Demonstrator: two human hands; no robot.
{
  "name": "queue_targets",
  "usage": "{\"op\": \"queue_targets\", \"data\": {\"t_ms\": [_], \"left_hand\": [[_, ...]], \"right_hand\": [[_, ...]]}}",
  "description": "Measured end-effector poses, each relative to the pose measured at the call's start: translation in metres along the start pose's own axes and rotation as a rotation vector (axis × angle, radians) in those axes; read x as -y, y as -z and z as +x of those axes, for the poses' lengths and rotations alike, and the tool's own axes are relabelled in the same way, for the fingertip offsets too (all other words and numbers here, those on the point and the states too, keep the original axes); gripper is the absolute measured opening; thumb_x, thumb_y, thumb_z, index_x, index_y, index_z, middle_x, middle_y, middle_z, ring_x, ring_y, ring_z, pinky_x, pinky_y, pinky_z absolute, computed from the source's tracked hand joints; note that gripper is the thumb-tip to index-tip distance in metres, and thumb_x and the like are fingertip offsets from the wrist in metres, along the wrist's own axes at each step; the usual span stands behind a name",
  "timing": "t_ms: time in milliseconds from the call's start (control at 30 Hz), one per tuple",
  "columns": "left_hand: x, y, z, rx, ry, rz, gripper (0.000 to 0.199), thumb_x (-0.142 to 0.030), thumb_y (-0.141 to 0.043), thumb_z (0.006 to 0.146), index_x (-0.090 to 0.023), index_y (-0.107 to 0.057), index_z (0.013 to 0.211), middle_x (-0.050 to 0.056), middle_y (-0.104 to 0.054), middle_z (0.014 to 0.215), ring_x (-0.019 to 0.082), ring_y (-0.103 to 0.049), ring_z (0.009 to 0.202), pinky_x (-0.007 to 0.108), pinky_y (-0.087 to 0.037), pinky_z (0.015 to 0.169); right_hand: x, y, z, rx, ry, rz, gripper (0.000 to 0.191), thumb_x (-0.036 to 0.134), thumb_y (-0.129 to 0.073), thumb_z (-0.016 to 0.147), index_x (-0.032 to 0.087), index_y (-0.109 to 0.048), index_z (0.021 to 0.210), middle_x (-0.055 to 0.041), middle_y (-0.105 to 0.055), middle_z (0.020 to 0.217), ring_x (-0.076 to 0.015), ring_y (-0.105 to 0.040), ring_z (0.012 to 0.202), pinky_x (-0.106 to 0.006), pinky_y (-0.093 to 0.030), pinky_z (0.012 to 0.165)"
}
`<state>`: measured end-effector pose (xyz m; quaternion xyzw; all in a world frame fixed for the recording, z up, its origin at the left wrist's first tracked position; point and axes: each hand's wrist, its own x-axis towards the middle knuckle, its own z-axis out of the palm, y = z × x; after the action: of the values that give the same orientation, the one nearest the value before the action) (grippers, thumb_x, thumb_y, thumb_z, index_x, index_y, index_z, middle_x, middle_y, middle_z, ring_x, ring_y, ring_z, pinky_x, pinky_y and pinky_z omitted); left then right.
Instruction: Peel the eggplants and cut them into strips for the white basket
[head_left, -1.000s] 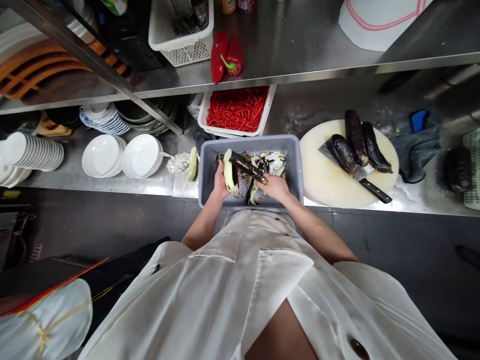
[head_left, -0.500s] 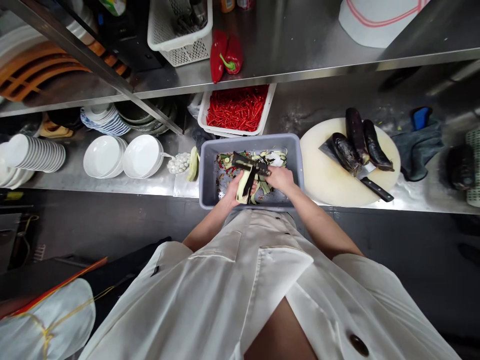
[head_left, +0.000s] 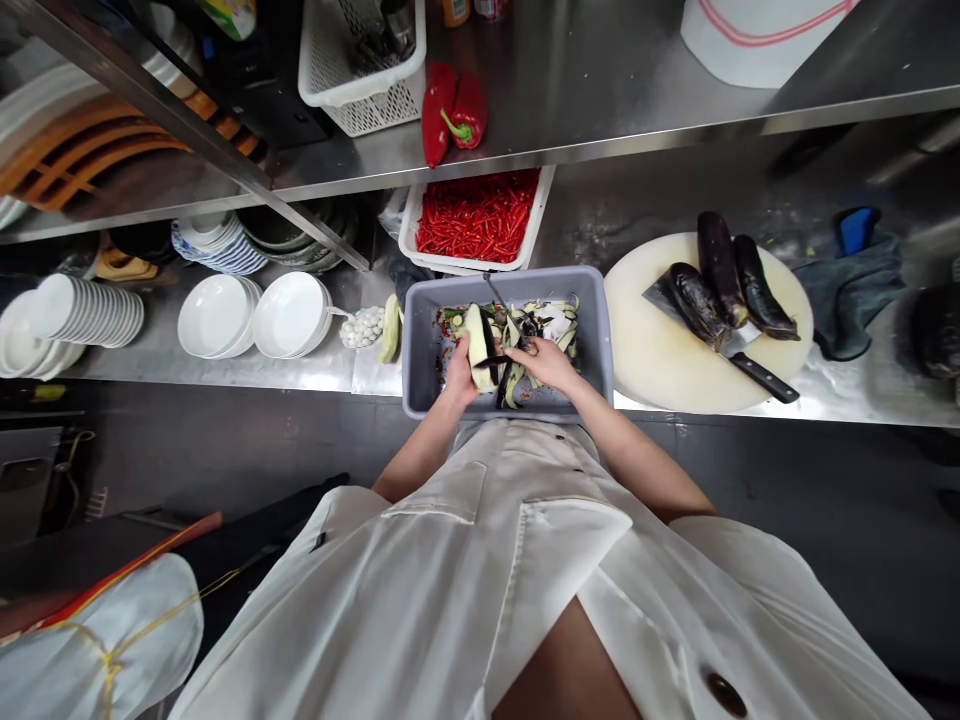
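My left hand (head_left: 459, 378) is wrapped round a partly peeled eggplant (head_left: 478, 345), pale flesh showing beside dark skin. Fingers of my right hand (head_left: 547, 362) close on a dark peeler (head_left: 496, 292), whose far end points up and left over the bin. Both hands are over a grey plastic bin (head_left: 412, 345) that holds peel strips and scraps. Right of it, several dark eggplants (head_left: 718, 265) and a black-handled knife (head_left: 763, 378) lie on a round white cutting board (head_left: 652, 350). A peeled eggplant (head_left: 390, 330) rests left of the bin.
Behind the bin stands a white tray of red chilies (head_left: 476, 220). White bowls (head_left: 289, 315) and garlic cloves (head_left: 361, 328) are to the left. Above runs a steel shelf (head_left: 600, 90) with red peppers (head_left: 454, 110). A dark cloth (head_left: 851, 300) lies right of the board.
The peeler has turned from lying across the eggplant to a steeper slant. My right hand has shifted slightly left and down, and the eggplant has tilted more upright in my left hand.
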<state>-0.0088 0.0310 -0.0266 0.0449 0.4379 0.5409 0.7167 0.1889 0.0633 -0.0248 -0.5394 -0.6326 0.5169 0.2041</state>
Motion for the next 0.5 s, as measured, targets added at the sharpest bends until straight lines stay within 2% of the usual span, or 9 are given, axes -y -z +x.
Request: {"op": "queue_targets", "data": {"t_ms": [100, 200, 333, 400, 500], "left_hand": [[-0.018, 0.004, 0.007, 0.031, -0.055, -0.057, 0.055, -0.059, -0.043, 0.112, -0.015, -0.075, 0.116, 0.008, -0.080, 0.089, 0.019, -0.071, 0.069, 0.032, -0.060, 0.069], [-0.024, 0.005, 0.012, 0.031, -0.048, -0.066, 0.053, -0.058, -0.046, 0.111, -0.014, -0.075, 0.118, 0.007, -0.078, 0.083, 0.022, -0.073, 0.076, 0.033, -0.061, 0.074], [-0.014, 0.001, 0.013, 0.063, 0.093, -0.003, 0.057, -0.065, -0.053, 0.107, -0.014, -0.075, 0.118, 0.010, -0.077, 0.082, 0.025, -0.076, 0.081, 0.036, -0.063, 0.074], [-0.004, 0.001, 0.013, 0.087, 0.145, 0.003, 0.054, -0.064, -0.055, 0.106, -0.015, -0.075, 0.117, 0.010, -0.077, 0.082, 0.025, -0.076, 0.077, 0.037, -0.063, 0.071], [0.007, 0.004, 0.009, 0.120, 0.202, -0.006, 0.046, -0.056, -0.057, 0.106, -0.014, -0.074, 0.117, 0.011, -0.076, 0.083, 0.023, -0.072, 0.068, 0.035, -0.060, 0.062]], "right_hand": [[-0.004, 0.011, -0.003, -0.098, -0.003, -0.480, 0.053, 0.075, -0.064, 0.094, 0.023, -0.073, 0.094, -0.0091, -0.078, 0.088, -0.0282, -0.072, 0.087, -0.031, -0.049, 0.073], [0.001, 0.008, -0.018, -0.003, 0.054, -0.719, 0.047, 0.068, -0.061, 0.099, 0.027, -0.078, 0.116, -0.0109, -0.083, 0.103, -0.0318, -0.076, 0.099, -0.035, -0.050, 0.083], [0.015, -0.005, -0.034, 0.116, 0.154, -0.828, 0.033, 0.042, -0.065, 0.098, 0.029, -0.078, 0.125, -0.0104, -0.083, 0.115, -0.0322, -0.076, 0.109, -0.037, -0.050, 0.094], [0.017, -0.004, -0.031, 0.101, 0.128, -0.834, 0.033, 0.036, -0.066, 0.095, 0.029, -0.079, 0.125, -0.0108, -0.083, 0.116, -0.0327, -0.076, 0.110, -0.038, -0.050, 0.094], [0.006, 0.012, -0.010, 0.017, 0.030, -0.803, 0.033, 0.039, -0.064, 0.096, 0.029, -0.081, 0.123, -0.0120, -0.083, 0.113, -0.0336, -0.077, 0.107, -0.038, -0.052, 0.091]]}}
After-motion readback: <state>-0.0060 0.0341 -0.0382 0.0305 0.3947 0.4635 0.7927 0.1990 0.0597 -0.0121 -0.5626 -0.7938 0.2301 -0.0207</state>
